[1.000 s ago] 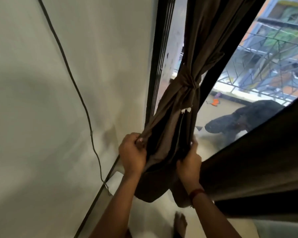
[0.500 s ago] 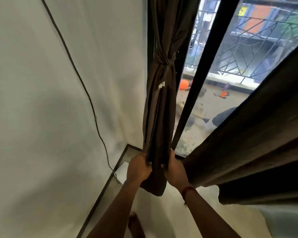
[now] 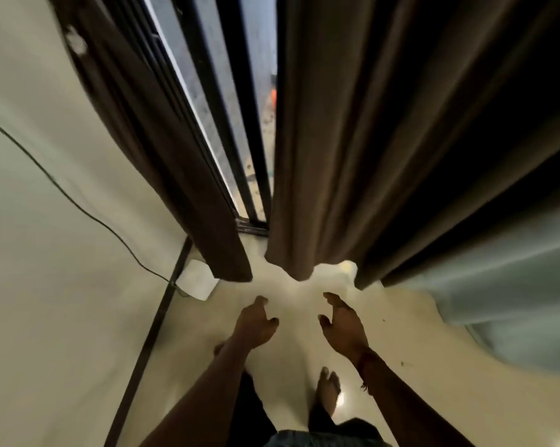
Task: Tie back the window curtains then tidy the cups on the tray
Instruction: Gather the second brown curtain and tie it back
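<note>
head view: cream floor (image 3: pixel 411 350), brown curtains (image 3: pixel 352 140), both hands (image 3: pixel 256 324) empty.

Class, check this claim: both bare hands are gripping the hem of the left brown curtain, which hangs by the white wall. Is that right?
Not quite. The head view shows the left hand and right hand open and empty over the floor, touching nothing. The left brown curtain does hang by the white wall.

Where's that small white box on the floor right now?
In the head view the white box sits on the floor at lower left, against the wall's dark baseboard, just left of the left curtain's hem, where the black cable ends.
</note>
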